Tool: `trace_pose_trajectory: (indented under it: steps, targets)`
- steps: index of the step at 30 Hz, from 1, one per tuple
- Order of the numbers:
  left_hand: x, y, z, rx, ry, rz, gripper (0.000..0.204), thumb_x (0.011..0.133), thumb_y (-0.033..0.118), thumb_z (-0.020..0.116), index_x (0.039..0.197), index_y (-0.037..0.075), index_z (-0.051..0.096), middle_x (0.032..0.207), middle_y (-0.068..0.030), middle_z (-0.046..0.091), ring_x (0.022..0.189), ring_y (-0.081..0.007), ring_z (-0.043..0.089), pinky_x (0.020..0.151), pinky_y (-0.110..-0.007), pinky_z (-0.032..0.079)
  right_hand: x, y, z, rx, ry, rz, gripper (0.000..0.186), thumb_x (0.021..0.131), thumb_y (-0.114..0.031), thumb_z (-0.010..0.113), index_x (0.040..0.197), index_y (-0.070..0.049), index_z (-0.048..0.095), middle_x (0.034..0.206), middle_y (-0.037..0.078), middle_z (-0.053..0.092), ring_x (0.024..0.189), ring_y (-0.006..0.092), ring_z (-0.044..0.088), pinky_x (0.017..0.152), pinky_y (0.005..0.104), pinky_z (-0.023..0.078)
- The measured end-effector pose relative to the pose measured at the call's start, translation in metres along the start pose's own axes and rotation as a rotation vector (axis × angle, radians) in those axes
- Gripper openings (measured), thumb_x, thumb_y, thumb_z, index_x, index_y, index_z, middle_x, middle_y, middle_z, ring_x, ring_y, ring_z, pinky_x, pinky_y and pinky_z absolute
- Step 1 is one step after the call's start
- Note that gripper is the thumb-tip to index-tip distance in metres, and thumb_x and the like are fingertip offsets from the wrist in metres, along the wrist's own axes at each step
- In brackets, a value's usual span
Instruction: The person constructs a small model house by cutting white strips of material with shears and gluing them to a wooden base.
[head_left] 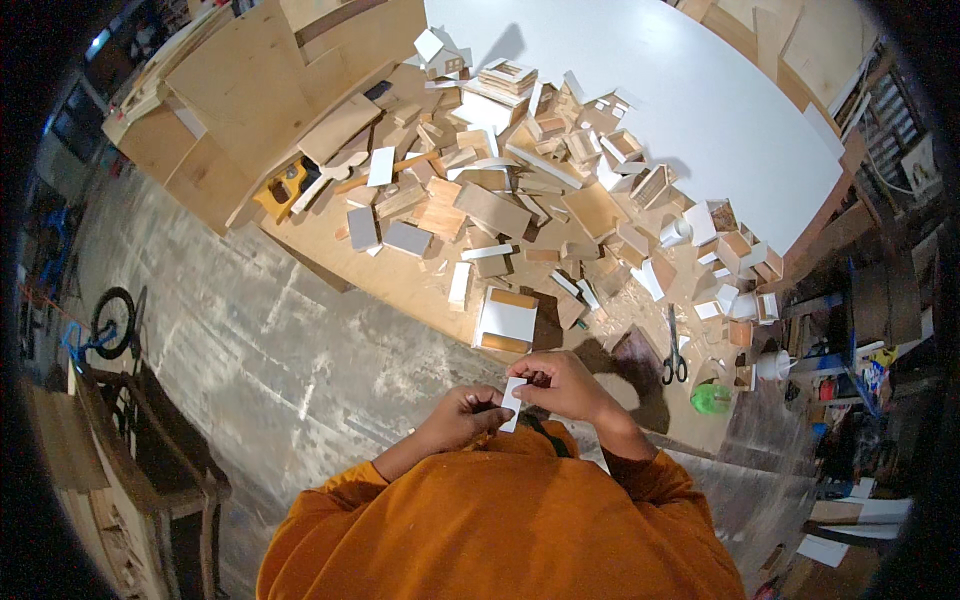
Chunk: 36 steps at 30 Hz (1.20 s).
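Parts of the white strip [513, 403] are being hidden by the left hand [466, 416] and right hand [563, 386]; the far white board [700, 110] and near orange shirt [490, 530] are being cropped by frame edges.

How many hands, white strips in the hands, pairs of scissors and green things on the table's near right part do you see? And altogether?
Hands: 2 (left hand, right hand)
White strip in the hands: 1
Scissors: 1 pair
Green thing: 1
Total: 5
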<state>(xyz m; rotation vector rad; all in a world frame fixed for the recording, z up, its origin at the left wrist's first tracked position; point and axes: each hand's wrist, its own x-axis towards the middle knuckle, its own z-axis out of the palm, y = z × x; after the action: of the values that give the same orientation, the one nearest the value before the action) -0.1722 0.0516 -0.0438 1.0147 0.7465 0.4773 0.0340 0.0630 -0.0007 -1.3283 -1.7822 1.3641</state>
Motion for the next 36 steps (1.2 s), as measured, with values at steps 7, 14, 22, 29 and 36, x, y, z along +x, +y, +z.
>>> trace_pose_trajectory:
  steps: [7,14,22,29,36]
  targets:
    - [0.008,-0.002,0.007,0.02,-0.067,-0.051,0.01,0.09,0.013,0.06,0.087,0.003,0.06,0.065,0.0043,0.056,0.055,-0.0026,0.048,0.05,-0.02,0.039,-0.014,0.012,0.005,-0.052,0.203,-0.028,0.021,0.075,-0.009,0.07,0.093,0.0,0.066,0.082,0.008,0.066,0.069,0.0105,0.06,0.062,0.0256,0.048]
    - [0.009,-0.004,0.01,0.046,-0.09,-0.032,0.007,0.088,0.009,0.061,0.088,0.002,0.06,0.071,0.0037,0.057,0.062,-0.0031,0.049,0.056,-0.02,0.04,-0.024,0.016,0.008,-0.074,0.274,0.001,0.021,0.075,-0.009,0.07,0.093,0.001,0.066,0.083,0.009,0.067,0.069,0.0122,0.061,0.064,0.0258,0.048]
    - [0.011,-0.005,0.011,0.075,-0.089,-0.066,0.006,0.087,0.008,0.063,0.089,0.002,0.061,0.077,0.0025,0.059,0.069,-0.0043,0.052,0.061,-0.022,0.042,-0.028,0.022,0.011,-0.03,0.316,0.079,0.02,0.081,-0.013,0.063,0.097,-0.002,0.066,0.087,0.016,0.067,0.078,0.0254,0.066,0.067,0.033,0.051]
    - [0.019,-0.004,0.016,0.035,-0.125,-0.074,0.004,0.088,0.007,0.061,0.09,0.003,0.061,0.082,0.0021,0.061,0.073,-0.005,0.053,0.066,-0.02,0.043,-0.057,0.036,0.002,0.007,0.474,0.114,0.024,0.085,-0.008,0.055,0.107,-0.004,0.063,0.081,0.011,0.067,0.069,0.0185,0.063,0.062,0.0296,0.049]
    - [0.024,0.002,0.032,0.005,-0.068,-0.033,0.005,0.089,0.008,0.061,0.088,0.003,0.059,0.074,0.0036,0.057,0.067,-0.0059,0.05,0.061,-0.022,0.041,-0.115,0.071,-0.032,-0.116,0.634,0.217,0.026,0.091,-0.002,0.045,0.112,-0.001,0.06,0.08,0.005,0.064,0.07,0.0091,0.055,0.066,0.0249,0.046]
